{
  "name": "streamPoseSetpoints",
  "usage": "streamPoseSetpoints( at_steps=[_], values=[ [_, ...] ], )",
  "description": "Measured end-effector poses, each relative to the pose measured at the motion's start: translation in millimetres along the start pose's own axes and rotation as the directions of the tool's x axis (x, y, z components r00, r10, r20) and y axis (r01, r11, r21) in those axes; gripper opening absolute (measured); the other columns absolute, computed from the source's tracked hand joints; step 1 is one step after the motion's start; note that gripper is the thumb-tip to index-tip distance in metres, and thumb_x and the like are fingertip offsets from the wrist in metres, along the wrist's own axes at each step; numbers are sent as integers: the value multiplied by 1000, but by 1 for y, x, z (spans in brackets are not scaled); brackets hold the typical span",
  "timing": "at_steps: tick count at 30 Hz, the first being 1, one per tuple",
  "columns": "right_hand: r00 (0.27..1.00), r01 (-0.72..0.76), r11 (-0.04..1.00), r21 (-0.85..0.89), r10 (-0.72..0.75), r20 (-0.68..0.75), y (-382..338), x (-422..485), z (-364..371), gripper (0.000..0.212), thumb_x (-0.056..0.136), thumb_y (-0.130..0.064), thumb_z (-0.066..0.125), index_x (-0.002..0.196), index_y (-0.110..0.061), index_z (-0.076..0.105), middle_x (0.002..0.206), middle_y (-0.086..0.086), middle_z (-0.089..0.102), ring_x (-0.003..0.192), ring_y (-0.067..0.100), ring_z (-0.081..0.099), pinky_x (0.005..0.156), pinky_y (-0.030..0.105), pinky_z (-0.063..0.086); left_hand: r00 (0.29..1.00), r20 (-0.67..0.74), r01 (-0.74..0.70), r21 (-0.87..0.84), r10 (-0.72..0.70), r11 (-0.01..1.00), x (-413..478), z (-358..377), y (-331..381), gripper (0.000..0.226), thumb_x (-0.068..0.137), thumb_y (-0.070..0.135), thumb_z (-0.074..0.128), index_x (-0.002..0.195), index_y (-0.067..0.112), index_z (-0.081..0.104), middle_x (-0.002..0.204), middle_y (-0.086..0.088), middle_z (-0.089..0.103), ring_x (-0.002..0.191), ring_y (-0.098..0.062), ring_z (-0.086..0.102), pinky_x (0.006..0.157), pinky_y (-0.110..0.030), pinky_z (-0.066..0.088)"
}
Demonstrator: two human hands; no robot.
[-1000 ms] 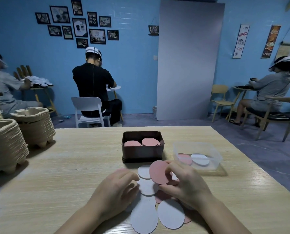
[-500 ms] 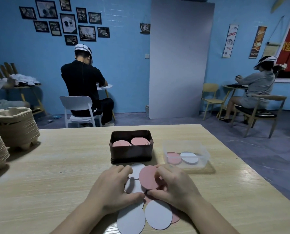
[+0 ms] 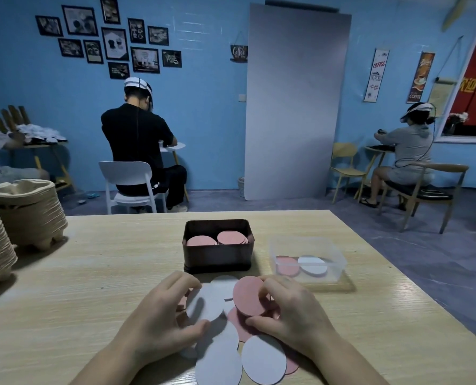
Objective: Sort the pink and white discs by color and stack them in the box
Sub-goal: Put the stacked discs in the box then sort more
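A loose pile of pink and white discs (image 3: 263, 358) lies on the wooden table just in front of me. My right hand (image 3: 292, 309) pinches a pink disc (image 3: 248, 295) upright above the pile. My left hand (image 3: 162, 315) grips a white disc (image 3: 205, 302) by its edges, lifted and tilted. Behind the pile stands a dark brown box (image 3: 217, 255) with two stacks of pink discs (image 3: 217, 239) inside. To its right a clear plastic tub (image 3: 307, 258) holds one pink and one white disc.
Stacks of beige pulp trays (image 3: 23, 207) fill the table's left edge. The table (image 3: 92, 273) ends at the far edge behind the box and slants off at the right. Other seated people work at small tables near the blue wall.
My left hand has lifted a white disc off the pile and now holds it. My right hand keeps the pink disc. The view has shifted slightly.
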State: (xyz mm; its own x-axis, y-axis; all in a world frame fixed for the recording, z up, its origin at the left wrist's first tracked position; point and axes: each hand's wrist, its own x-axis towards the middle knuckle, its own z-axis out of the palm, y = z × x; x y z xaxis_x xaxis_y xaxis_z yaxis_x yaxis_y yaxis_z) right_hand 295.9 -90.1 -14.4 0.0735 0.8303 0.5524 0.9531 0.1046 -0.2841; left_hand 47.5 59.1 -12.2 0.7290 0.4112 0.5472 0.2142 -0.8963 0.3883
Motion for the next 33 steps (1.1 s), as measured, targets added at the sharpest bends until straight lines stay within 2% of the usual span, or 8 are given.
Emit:
streamPoseSetpoints(
  at_steps=[4,7,15,19,22,25,29,33],
  values=[
    [999,18,999,-27,-17,42,-3,8,2,48,72,-62,72,84,-22,49,88,-15,56,80,12,50,66,33,48,995,-29,-96,28,97,995,2,8,3,44,75,37,82,108,24,57,114,16,53,105,-5,55,84,-22,50],
    [998,31,998,-46,-28,62,-8,14,2,47,73,-60,71,82,-22,45,83,-15,51,76,10,43,62,26,37,992,-63,-106,39,108,994,2,9,0,44,75,35,81,109,21,59,118,14,55,109,-5,56,87,-20,50],
    [996,32,999,15,-33,78,-8,15,11,45,74,-57,73,83,-23,45,82,-14,51,76,11,45,66,30,44,965,-236,-117,-11,111,993,3,9,-2,43,75,34,81,106,16,57,118,6,62,112,-8,59,93,-16,45],
    [992,110,993,33,-112,62,-14,15,17,42,74,-53,73,84,-19,51,88,-7,58,81,16,52,70,34,48,970,-187,-165,-25,158,986,4,18,0,47,74,29,86,108,21,54,121,9,60,112,-8,59,90,-19,48],
    [994,96,992,80,-100,47,-15,13,21,49,73,-57,73,105,-24,56,93,-12,59,85,13,56,74,31,52,967,-159,-203,-10,199,979,5,23,2,45,75,34,84,105,20,53,120,9,62,108,-8,59,87,-20,50],
    [994,104,990,93,-107,27,-16,12,24,57,72,-58,75,115,-26,54,96,-12,60,88,11,56,75,29,51,970,-121,-208,19,209,978,7,28,-1,41,80,42,80,102,24,51,123,12,62,110,-6,60,85,-34,54],
    [985,170,984,55,-171,14,-14,11,26,49,77,-59,74,102,-20,56,115,-7,65,100,12,58,84,23,47,972,-78,-218,51,221,975,8,35,-3,38,86,51,75,101,25,53,134,15,60,119,0,57,89,-33,51],
    [986,166,984,71,-166,1,-12,9,22,45,78,-56,77,92,-20,52,126,-7,64,109,15,60,88,32,51,987,-81,-134,28,136,991,3,34,-7,47,81,58,71,114,30,53,140,13,58,128,7,49,94,-27,47]
  ],
)
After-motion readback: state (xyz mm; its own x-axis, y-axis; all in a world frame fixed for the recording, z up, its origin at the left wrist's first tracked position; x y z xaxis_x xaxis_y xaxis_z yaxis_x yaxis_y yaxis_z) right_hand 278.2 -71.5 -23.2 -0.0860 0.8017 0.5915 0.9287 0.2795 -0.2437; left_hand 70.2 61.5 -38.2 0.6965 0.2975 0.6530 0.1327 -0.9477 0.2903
